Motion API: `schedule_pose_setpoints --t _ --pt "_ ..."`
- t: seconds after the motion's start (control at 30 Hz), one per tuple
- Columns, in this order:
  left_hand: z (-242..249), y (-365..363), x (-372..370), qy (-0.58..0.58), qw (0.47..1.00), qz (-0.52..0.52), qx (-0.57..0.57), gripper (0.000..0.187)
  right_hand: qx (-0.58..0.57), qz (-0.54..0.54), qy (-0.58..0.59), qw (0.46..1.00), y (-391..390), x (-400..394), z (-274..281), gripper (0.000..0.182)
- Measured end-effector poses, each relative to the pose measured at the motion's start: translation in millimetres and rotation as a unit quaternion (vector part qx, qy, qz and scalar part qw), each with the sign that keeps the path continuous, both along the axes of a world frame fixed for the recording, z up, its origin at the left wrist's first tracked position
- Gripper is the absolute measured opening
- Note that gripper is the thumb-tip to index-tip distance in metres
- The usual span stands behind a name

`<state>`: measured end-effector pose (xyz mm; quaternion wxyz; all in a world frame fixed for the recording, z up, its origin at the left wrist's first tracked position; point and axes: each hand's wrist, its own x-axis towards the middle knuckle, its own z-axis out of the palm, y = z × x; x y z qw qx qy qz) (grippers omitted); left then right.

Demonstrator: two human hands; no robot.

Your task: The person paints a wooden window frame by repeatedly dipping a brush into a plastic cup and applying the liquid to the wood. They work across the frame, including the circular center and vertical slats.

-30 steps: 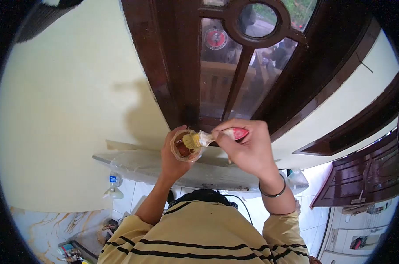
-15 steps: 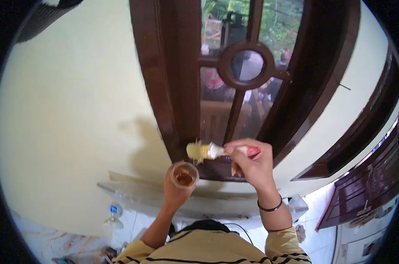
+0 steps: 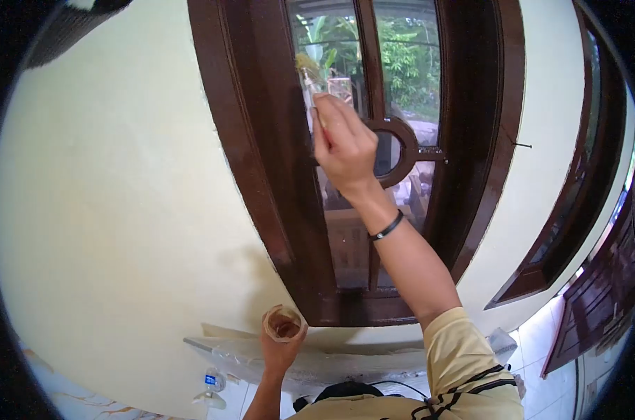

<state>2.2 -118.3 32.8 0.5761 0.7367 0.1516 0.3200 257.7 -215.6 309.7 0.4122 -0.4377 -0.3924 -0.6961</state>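
My right hand (image 3: 347, 143) is raised in front of the brown wooden window frame (image 3: 251, 140), its fingers closed around a paintbrush (image 3: 307, 67). The yellowish bristles point up, overlapping the left edge of the upper glass pane (image 3: 408, 77); most of the handle is hidden in my grip. Lower down, my left hand (image 3: 280, 355) grips a clear plastic cup (image 3: 285, 324) with reddish-brown liquid at its bottom. That cup is held upright near the frame's lower left corner, in front of the cream wall (image 3: 142, 210).
Below the window runs a ledge under plastic sheeting (image 3: 331, 365). A clear bottle with a blue label (image 3: 212, 381) stands on the floor at lower left. A nail (image 3: 521, 145) sticks out right of the frame. Another brown window (image 3: 562, 231) is further right.
My right hand has lifted the brush from beside the cup up to the upper left of the glass. The view has shifted, and the cup now appears lower.
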Motion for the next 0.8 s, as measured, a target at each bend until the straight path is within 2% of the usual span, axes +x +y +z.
schedule_pose_setpoints --t 0.17,0.27,0.37,0.47,0.67,0.8 --pt "-11.6 10.6 -12.4 0.012 1.000 0.012 -0.007 0.064 -0.024 -0.057 -0.018 0.998 21.0 7.2 3.8 0.029" --pt "-0.8 8.6 -20.5 0.022 0.999 0.007 -0.031 0.064 -0.023 -0.079 -0.048 0.995 31.0 14.8 5.1 0.029" --pt "-9.5 13.5 -21.1 -0.007 1.000 0.022 0.019 0.065 -0.032 -0.099 -0.030 0.994 34.3 17.1 5.7 0.028" --pt "-3.3 10.1 -22.6 -0.008 1.000 0.010 -0.027 0.065 -0.018 -0.113 -0.035 0.993 36.8 21.0 8.3 0.029" --pt "6.5 6.5 -22.9 -0.008 1.000 0.004 -0.012 0.065 -0.034 -0.142 -0.037 0.989 40.1 29.4 7.4 0.032" --pt "-3.1 12.4 -20.2 -0.014 0.999 -0.014 -0.041 0.067 -0.043 -0.154 -0.027 0.987 42.9 33.2 5.1 0.032"
